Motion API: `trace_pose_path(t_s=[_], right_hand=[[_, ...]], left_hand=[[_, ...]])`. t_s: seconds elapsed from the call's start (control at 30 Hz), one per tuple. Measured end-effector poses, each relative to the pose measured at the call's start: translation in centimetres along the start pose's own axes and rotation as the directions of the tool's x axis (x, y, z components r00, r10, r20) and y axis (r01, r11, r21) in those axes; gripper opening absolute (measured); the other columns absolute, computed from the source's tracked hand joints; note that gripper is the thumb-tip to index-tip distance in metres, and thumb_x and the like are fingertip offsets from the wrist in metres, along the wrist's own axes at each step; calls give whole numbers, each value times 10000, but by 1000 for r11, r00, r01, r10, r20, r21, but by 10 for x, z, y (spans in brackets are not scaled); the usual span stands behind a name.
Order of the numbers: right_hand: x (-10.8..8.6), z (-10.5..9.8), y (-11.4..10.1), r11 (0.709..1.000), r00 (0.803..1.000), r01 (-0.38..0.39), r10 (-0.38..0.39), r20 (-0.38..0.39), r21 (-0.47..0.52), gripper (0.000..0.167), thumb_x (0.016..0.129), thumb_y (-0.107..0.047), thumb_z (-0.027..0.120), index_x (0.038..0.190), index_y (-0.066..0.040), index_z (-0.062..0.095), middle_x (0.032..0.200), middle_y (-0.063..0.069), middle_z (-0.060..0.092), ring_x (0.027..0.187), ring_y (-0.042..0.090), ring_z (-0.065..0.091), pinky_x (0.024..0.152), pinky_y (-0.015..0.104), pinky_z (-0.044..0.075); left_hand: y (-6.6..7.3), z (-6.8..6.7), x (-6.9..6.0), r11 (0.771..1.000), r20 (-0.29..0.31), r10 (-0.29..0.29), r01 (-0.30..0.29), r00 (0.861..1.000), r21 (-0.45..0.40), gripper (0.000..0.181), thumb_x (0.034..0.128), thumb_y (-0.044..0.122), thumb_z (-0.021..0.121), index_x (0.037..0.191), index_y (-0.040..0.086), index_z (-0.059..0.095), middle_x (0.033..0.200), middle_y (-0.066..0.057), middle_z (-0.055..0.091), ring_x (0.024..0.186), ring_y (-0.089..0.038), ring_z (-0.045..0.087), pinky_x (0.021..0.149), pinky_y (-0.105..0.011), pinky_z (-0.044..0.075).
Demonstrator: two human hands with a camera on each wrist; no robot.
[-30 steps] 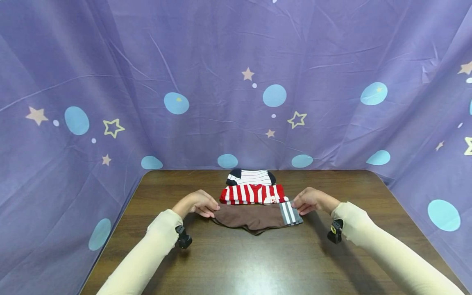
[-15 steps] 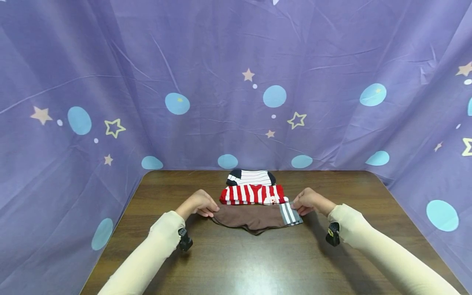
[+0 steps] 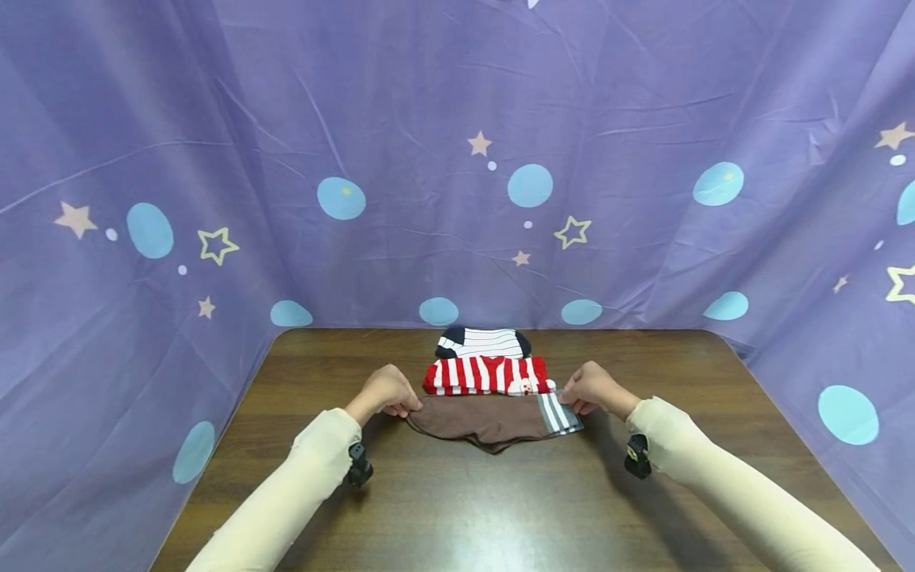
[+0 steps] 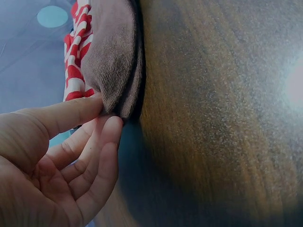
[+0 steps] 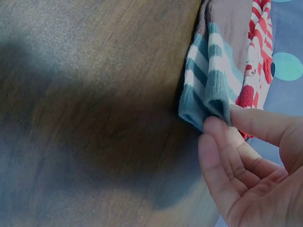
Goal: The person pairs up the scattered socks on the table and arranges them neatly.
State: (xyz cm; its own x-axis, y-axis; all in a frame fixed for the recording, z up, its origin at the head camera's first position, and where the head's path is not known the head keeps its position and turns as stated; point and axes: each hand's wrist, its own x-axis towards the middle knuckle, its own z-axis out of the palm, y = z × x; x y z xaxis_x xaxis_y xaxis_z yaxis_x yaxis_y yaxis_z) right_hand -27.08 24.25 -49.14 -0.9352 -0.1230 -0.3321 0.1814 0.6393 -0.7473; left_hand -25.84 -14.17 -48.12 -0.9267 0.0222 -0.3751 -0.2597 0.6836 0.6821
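A pair of brown socks (image 3: 479, 417), one layered over the other, lies stretched sideways on the table. My left hand (image 3: 388, 392) pinches the toe end between thumb and fingers; in the left wrist view the brown toes (image 4: 111, 61) show as two layers at the fingertips. At the other end, my right hand (image 3: 595, 388) pinches the cuff, which is grey-teal with white stripes (image 5: 218, 71) in the right wrist view. Just behind lie red-and-white striped socks (image 3: 489, 375). Farther back are white socks (image 3: 489, 343) with thin dark lines and black ends.
The brown wooden table (image 3: 457, 500) has a bright glare patch at the front. A purple curtain (image 3: 429, 119) with stars and blue ovals hangs behind it and at both sides. Each wrist wears a small black camera.
Both hands keep their hold on the brown socks, which stay in place on the table. The right forearm has shifted slightly to the left; the head view has moved a little.
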Motion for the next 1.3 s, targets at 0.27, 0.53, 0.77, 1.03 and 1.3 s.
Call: trace_pose_path(t_s=[0.27,0.53,0.77,1.03,1.3], right_hand=[[2,3,1,999,999,0,-2,-52,-48,128,784,2,799,738,12,680,591,31,653,520,121,630,540,319,600],[1,4,2,996,995,20,-27,-93,-81,152,773,-20,812,706,-15,675,571,27,639,507,120,614,513,299,584],[-1,7,3,990,989,42,-60,-133,-132,166,749,-49,836,693,-23,682,557,31,634,488,118,598,494,289,572],[0,7,1,979,982,36,-71,-172,-200,208,711,-96,878,717,-46,676,551,-6,585,474,107,567,491,286,561],[0,7,3,987,985,38,-63,-159,-157,184,714,-41,851,715,-23,668,559,22,605,485,131,593,508,308,586]], left_hand=[[-2,2,6,990,-34,1,3,999,139,131,729,108,870,676,72,757,544,-31,672,460,-71,592,479,-213,520],[-4,5,9,978,-61,35,-22,998,209,171,732,142,874,632,99,742,532,-12,658,425,-56,529,442,-188,451],[-4,4,10,968,-83,36,-14,996,251,190,704,191,904,633,132,738,521,15,616,452,-78,522,452,-191,434],[0,2,8,949,-82,24,4,996,316,178,706,236,901,647,165,749,537,25,621,476,-90,536,457,-205,398],[2,5,5,935,-102,16,21,995,355,221,712,239,882,584,160,720,507,25,590,455,-103,506,436,-232,361]])
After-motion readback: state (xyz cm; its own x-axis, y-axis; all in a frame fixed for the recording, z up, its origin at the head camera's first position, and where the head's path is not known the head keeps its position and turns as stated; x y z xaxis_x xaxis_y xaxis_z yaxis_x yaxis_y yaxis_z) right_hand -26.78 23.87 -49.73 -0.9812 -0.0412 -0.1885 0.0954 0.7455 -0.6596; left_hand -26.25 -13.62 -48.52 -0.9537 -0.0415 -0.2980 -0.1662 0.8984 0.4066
